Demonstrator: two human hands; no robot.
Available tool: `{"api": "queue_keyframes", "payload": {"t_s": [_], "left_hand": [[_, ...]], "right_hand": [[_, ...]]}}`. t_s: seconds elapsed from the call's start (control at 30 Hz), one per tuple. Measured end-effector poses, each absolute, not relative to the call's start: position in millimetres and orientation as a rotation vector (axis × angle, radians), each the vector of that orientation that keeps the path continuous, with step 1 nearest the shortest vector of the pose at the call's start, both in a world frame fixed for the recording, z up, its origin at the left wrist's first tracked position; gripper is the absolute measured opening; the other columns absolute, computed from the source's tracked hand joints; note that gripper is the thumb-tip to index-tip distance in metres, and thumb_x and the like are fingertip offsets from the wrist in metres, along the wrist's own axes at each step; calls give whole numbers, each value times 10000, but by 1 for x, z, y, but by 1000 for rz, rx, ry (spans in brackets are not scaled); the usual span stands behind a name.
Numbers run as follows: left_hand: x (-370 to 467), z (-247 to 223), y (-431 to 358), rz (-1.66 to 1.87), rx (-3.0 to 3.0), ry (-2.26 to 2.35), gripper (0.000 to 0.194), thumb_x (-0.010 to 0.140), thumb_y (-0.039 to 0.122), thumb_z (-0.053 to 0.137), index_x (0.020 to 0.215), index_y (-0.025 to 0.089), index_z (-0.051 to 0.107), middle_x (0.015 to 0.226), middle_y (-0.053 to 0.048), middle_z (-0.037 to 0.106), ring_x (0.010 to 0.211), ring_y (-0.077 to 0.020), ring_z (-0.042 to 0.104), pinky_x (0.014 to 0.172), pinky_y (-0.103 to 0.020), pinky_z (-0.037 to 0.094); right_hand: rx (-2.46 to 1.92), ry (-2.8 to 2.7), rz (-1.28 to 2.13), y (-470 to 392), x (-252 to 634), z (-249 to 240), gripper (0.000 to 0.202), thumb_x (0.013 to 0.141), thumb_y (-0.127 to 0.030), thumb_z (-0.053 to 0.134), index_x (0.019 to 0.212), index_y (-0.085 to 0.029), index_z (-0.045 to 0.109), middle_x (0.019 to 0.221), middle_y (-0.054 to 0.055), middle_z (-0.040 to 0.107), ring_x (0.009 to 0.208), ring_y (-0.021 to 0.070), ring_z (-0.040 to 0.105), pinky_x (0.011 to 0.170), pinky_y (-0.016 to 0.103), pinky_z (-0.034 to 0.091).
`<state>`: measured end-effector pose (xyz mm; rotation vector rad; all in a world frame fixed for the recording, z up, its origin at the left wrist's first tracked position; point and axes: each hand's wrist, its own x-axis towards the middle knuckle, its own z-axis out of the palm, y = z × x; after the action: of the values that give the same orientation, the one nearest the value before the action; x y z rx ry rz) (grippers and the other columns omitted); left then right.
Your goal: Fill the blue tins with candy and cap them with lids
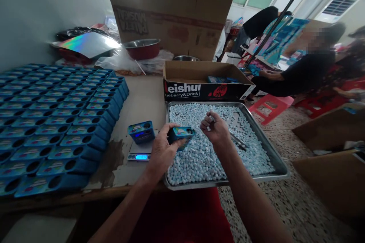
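Between the left fingers (175, 145) sits a blue tub (183, 133).

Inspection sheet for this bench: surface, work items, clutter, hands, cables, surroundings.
Surface: worn pale tabletop, dark patch near front edge.
Work items: rows of dark-circled blue boxes; one blue box on silver digital scale; grey metal tray of white-and-blue pellets, slim metal tool inside.
Clutter: red-sided metal bowl, black printed carton, brown cardboard panel.
Left hand: holds another blue box over the tray's left side.
Right hand: curled around a few pellets, above the tray.
Cables: nothing seen.
Surroundings: seated person in black, red plastic stool.
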<state>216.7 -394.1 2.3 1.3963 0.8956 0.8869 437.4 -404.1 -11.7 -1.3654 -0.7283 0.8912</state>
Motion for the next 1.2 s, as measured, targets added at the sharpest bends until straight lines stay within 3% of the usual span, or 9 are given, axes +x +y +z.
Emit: {"api": "queue_keyframes", "payload": {"t_s": [0.07, 0.13, 0.23, 0.4, 0.6, 0.77, 1.0, 1.13, 1.2], "left_hand": [[208, -5, -395, 905, 1206, 801, 409, 762, 227, 784, 1139, 226, 627, 1018, -35, 709, 938, -215, 670, 871, -352, 539], [202, -14, -396, 918, 1039, 705, 436, 728, 195, 802, 1120, 223, 613, 1012, -15, 706, 943, -196, 664, 894, -334, 533], [202, -27, -397, 883, 881, 638, 470, 707, 166, 813, 1121, 221, 598, 1035, -9, 711, 948, -188, 667, 912, -333, 528], [203, -32, -394, 897, 788, 586, 479, 713, 159, 819, 1130, 229, 594, 1055, -6, 717, 976, -196, 673, 938, -360, 533], [189, -31, -386, 916, 860, 621, 446, 719, 148, 816, 1105, 234, 609, 1043, 2, 713, 996, -192, 665, 975, -353, 513], [190, -32, -387, 982, 884, 671, 415, 715, 175, 829, 1071, 236, 625, 1000, 10, 706, 953, -182, 660, 951, -344, 516], [144, -8, -400, 966, 1187, 895, 395, 750, 210, 805, 1111, 232, 646, 1044, -16, 722, 954, -202, 673, 905, -330, 528], [85, 2, -409, 1023, 1247, 1104, 392, 804, 311, 783, 1159, 232, 633, 1083, -30, 736, 1003, -227, 694, 947, -358, 532], [66, -1, -406, 1087, 1246, 1179, 427, 799, 355, 794, 1169, 215, 631, 1070, -43, 740, 1013, -235, 698, 955, -368, 534]], "right_hand": [[-1604, -982, 779, -412, 447, -20, 303, 796, -516, 695, 721, -242, 587, 629, -16, 541, 651, 178, 562, 698, 347, 501], [-1798, -1287, 652, -416, 451, -22, 272, 666, -415, 832, 828, -234, 711, 897, 58, 705, 922, 260, 655, 895, 423, 500], [-1949, -1677, 457, -406, 450, -11, 354, 721, -359, 804, 1049, -233, 764, 1204, 108, 710, 1149, 312, 635, 1038, 471, 446], [-1947, -1558, 408, -380, 450, 8, 284, 856, -298, 659, 1098, -182, 754, 1121, 116, 756, 1038, 277, 683, 969, 454, 495], [-1569, -1322, 906, -396, 420, 11, 382, 931, -534, 604, 988, -203, 787, 905, 68, 780, 857, 211, 707, 827, 374, 539], [-1485, -1532, 663, -427, 384, 21, 172, 866, -415, 753, 964, -287, 813, 978, 41, 768, 929, 230, 697, 876, 398, 539], [-1436, -1628, 520, -409, 369, 26, 188, 945, -361, 655, 1076, -286, 766, 1088, 51, 729, 1025, 234, 668, 909, 406, 526], [-1403, -1984, 479, -356, 339, 7, 546, 789, -264, 790, 1315, -267, 644, 1298, 88, 645, 1168, 267, 588, 981, 431, 476], [-1418, -2131, 539, -332, 322, -5, 569, 717, -229, 828, 1263, -234, 666, 1237, 92, 669, 1106, 263, 601, 956, 412, 471]]}}
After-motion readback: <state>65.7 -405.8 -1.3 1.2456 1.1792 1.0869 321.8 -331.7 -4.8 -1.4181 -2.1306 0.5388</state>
